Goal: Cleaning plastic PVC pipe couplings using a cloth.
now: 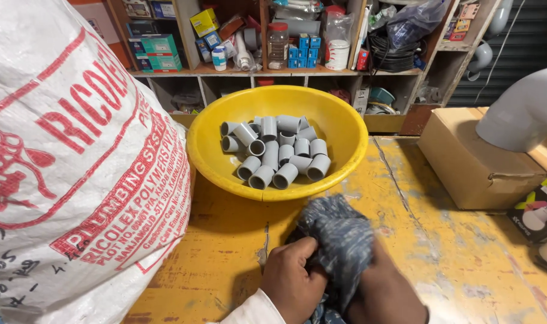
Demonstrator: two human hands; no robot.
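Both my hands are at the bottom middle of the head view, bunched around a dark blue patterned cloth [336, 240]. My left hand [291, 276] grips the cloth from the left with its fingers curled in. My right hand [384, 291] holds it from the right and below, mostly seen from the back. Whether anything is wrapped inside the cloth is hidden. Just beyond the hands sits a yellow plastic basin [333, 123] holding several short grey pipe couplings [276, 153], lying in a loose pile.
A large white woven sack [69, 168] with red print fills the left side. A cardboard box [474, 159] and a grey pipe elbow [522, 111] stand at right, with a small printed box [537, 210]. The worn yellow tabletop [459, 252] meets stocked wooden shelves [273, 71] behind.
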